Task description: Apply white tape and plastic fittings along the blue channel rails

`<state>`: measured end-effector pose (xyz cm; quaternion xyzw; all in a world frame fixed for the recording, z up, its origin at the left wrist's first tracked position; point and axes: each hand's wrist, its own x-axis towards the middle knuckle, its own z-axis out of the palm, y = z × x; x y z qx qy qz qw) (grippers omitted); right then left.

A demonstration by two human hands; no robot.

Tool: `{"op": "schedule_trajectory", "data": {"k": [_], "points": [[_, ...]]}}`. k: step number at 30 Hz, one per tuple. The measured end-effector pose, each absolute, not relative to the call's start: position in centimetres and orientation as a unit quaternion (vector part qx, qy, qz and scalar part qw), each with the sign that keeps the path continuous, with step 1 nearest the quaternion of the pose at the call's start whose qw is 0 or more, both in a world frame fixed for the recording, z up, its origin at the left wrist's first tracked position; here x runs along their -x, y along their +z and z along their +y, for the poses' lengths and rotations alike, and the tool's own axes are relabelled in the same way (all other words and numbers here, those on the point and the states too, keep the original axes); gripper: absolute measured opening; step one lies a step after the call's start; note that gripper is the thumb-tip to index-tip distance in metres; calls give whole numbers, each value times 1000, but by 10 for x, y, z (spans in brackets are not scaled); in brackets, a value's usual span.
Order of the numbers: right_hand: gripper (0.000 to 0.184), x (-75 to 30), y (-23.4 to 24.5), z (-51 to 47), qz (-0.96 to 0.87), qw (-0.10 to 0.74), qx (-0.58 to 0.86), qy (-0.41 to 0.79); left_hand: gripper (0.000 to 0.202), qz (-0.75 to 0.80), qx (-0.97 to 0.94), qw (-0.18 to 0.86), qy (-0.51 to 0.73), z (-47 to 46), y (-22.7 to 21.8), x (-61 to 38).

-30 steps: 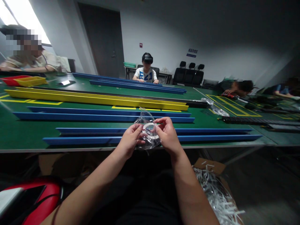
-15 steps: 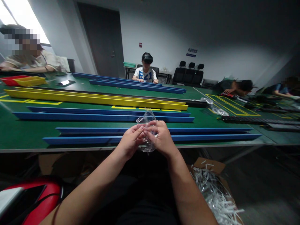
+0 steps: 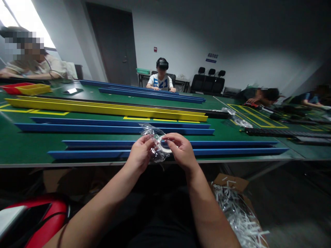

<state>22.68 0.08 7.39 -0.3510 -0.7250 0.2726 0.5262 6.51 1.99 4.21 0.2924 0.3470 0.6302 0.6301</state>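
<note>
Both my hands are raised together over the near edge of the green table (image 3: pixel 26 144). My left hand (image 3: pixel 139 156) pinches a crinkled clear plastic wrapper (image 3: pixel 151 136) that sticks up and to the left. My right hand (image 3: pixel 182 153) pinches a white roll of tape (image 3: pixel 163 145), which shows half out of the wrapper between my two thumbs. The nearest blue rail (image 3: pixel 232 151) lies just behind my fingers.
Long blue rails (image 3: pixel 103 129) and a yellow rail (image 3: pixel 103 109) lie across the table. A cardboard box of white shredded strips (image 3: pixel 238 213) stands on the floor at right. A red object (image 3: pixel 38 213) sits at lower left. Other people sit around the table's far sides.
The wrapper has swung from upright to the left with my left hand. The white roll, covered half a second ago, shows again at my right fingers.
</note>
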Motion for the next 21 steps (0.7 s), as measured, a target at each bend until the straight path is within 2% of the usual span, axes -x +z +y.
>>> {"op": "schedule_trajectory", "data": {"k": [4, 8, 11, 13, 17, 21], "points": [[27, -225, 73, -3, -700, 541, 339, 320, 41, 346, -301, 617, 639, 21, 44, -63], [34, -225, 78, -10, -695, 593, 341, 221, 37, 351, -295, 583, 671, 22, 44, -61], [33, -223, 81, -13, -810, 494, 290, 126, 36, 336, -297, 566, 692, 21, 45, -59], [38, -219, 81, -11, -857, 426, 279, 85, 37, 328, -293, 565, 698, 21, 45, -58], [50, -209, 71, -6, -835, 416, 356, 51, 38, 319, -266, 590, 692, 16, 48, -58], [42, -206, 62, -2, -827, 410, 381, 55, 40, 310, -258, 610, 682, 11, 53, -58]]}}
